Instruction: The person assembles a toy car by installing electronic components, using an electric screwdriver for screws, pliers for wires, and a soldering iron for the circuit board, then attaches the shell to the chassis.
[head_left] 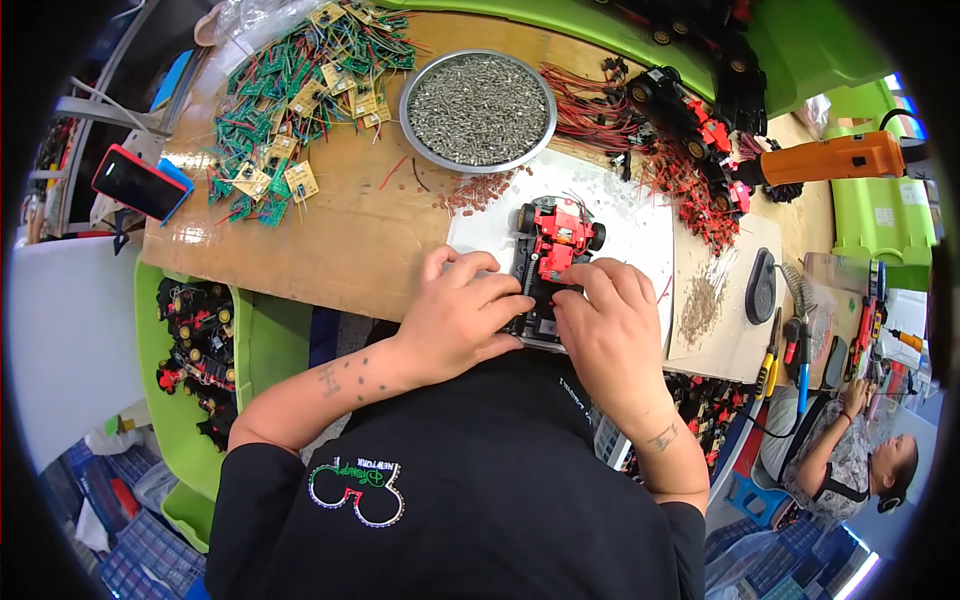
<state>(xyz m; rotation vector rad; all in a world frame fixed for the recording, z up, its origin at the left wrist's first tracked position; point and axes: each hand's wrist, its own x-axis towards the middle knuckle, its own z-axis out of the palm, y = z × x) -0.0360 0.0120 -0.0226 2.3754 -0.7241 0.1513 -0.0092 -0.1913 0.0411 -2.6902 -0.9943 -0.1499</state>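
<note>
A red and black toy car chassis lies in front of me on a white sheet, its far wheels showing. My left hand holds the chassis's black near end from the left, fingers bent and thumb toward its near edge. From the right, my right hand has its fingers curled against the chassis, the fingertips close to the red part. Whatever small piece may be between those fingertips is hidden. Beyond the chassis stands a round metal bowl full of small screws.
Green and tan circuit boards pile up at far left. Red wires and toy car bodies lie at far right, beside an orange power screwdriver. Pliers lie at the right. Green bins flank the table; a person sits at right.
</note>
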